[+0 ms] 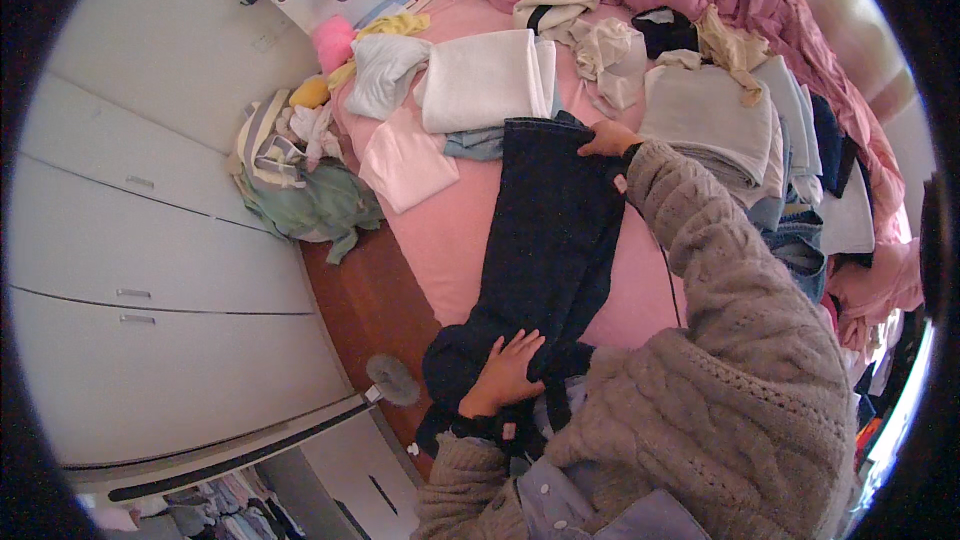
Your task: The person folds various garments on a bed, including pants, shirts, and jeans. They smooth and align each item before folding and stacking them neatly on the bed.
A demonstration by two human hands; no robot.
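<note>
Dark denim trousers (551, 240) lie lengthwise across the pink-covered bed, one end reaching down in front of me. My right hand (611, 139) grips their upper corner, fingers partly hidden by the cloth. Lower down, my left hand (508, 375) rests flat on the dark fabric with its fingers apart. Just beyond the top edge are folded white cloth (480, 82) and folded blue denim (476, 144). A pale pink folded garment (410, 161) lies to the left.
Folded pale fabric (705, 120) is stacked at right near crumpled pink bedding (810, 22). A green cloth heap (307, 199) and striped bag (262, 139) stand between bed and white cabinets (165, 240). A grey fluffy object (393, 380) is on the wooden floor (360, 292).
</note>
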